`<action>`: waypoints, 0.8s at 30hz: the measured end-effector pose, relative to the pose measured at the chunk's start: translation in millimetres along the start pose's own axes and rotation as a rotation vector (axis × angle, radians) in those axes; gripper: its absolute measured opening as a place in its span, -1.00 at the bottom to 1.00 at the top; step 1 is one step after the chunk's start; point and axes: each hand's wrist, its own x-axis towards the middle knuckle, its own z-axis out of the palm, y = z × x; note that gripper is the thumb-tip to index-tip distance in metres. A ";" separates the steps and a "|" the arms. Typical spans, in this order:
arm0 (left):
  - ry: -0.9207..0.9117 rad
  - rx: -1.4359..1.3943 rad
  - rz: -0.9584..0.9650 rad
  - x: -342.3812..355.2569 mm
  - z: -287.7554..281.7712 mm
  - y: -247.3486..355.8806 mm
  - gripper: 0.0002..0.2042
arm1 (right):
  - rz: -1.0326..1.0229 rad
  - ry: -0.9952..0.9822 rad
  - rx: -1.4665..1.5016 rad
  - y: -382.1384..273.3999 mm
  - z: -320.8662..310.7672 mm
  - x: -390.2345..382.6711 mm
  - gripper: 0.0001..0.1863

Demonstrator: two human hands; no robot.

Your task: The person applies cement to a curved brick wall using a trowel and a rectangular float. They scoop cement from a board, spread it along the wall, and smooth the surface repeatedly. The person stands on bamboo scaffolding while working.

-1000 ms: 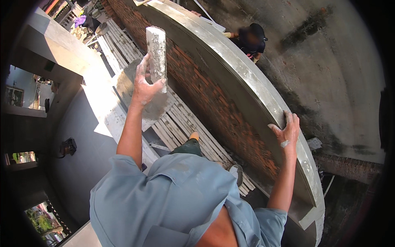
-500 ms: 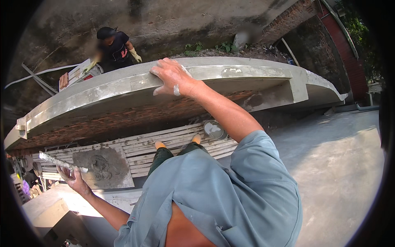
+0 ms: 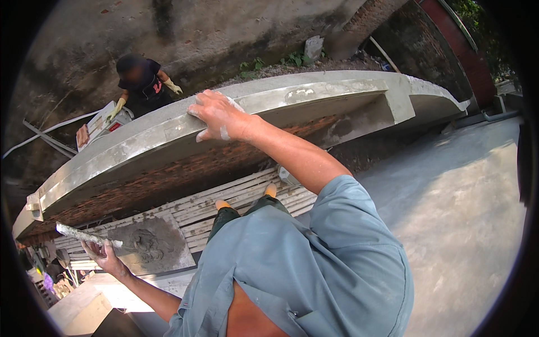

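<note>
My right hand [image 3: 216, 115] is closed over the curved concrete ledge [image 3: 314, 92], fingers bent over the top and thumb down its front face. Wet grey-white smears mark its skin, and a pale patch lies beside the knuckles. To the lower left, my left hand [image 3: 106, 261] holds a thin, mortar-crusted board [image 3: 84, 233], seen nearly edge-on with fingers beneath it. Just beyond that hand, a heap of grey mortar [image 3: 149, 244] lies on a flat mixing board [image 3: 179, 255].
Under my feet runs a platform of pale slats [image 3: 196, 216], with a bucket [image 3: 287, 177] partly behind my right arm. Beyond the ledge, lower down, a co-worker [image 3: 143, 84] in yellow gloves stands by a white box [image 3: 106, 121]. A concrete surface [image 3: 443, 213] spreads right.
My view has tilted and shifted slightly. My right hand keeps about the same place on the ledge, and my left still holds the board. The co-worker's gloved hand has moved onto the white box.
</note>
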 end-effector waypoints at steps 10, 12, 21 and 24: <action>-0.028 -0.160 0.010 -3.5 16.0 7.6 -0.04 | 0.029 -0.064 0.026 -8.4 -5.8 4.1 -0.17; 0.030 -0.197 -0.028 -7.1 15.6 6.9 0.00 | -0.002 -0.058 0.015 -18.6 -13.0 10.4 -0.11; 0.243 -0.609 -0.203 -9.3 44.9 7.7 -0.01 | -0.057 -0.130 0.325 -77.2 -20.5 88.2 -0.62; 0.261 -0.664 -0.330 -10.6 83.8 -1.6 0.01 | -0.151 -0.205 0.267 -87.5 -8.7 109.6 -0.58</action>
